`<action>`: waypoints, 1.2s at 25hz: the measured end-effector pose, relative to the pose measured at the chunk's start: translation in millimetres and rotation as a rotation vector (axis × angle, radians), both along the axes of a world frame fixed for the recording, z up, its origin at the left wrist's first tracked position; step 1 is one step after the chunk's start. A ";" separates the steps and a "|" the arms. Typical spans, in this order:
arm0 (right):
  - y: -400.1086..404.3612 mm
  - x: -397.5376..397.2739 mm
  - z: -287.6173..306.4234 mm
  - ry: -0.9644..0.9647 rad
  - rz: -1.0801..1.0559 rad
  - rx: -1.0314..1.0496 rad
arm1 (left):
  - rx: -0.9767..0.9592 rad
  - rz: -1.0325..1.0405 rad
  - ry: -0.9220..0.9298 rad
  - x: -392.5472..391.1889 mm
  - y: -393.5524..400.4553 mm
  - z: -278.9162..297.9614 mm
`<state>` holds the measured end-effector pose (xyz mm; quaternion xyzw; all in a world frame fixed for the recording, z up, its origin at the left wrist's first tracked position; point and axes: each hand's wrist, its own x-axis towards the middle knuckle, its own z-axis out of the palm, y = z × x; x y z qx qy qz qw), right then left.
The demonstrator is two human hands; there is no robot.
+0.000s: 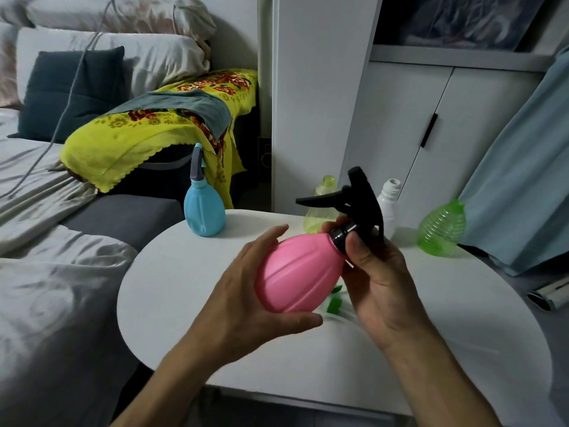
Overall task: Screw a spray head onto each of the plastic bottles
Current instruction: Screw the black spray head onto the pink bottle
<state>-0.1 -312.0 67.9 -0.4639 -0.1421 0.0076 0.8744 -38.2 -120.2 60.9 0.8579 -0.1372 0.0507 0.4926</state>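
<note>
1. Two hands work above the tabletop (172, 291): our left hand (246, 303) cups the pink bottle (300, 272), while our right hand (374, 278) pinches the black spray head (354, 198) collar.
2. Next, we judge, more twisting until snug.

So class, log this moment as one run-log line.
left hand: holds pink bottle | right hand: grips black spray head collar | blue bottle: capped | white bottle: open
</note>
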 end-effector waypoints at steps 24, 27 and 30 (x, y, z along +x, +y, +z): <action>6.7 -9.4 4.7 0.110 -0.095 -0.234 | -0.060 -0.105 0.083 -10.4 -16.3 -14.9; 9.8 -5.7 0.8 0.151 -0.190 -0.240 | -0.013 -0.062 0.038 -11.8 -22.0 -21.1; 5.3 -5.4 0.1 0.133 -0.071 -0.212 | -0.127 -0.208 0.269 -1.6 -9.4 -14.3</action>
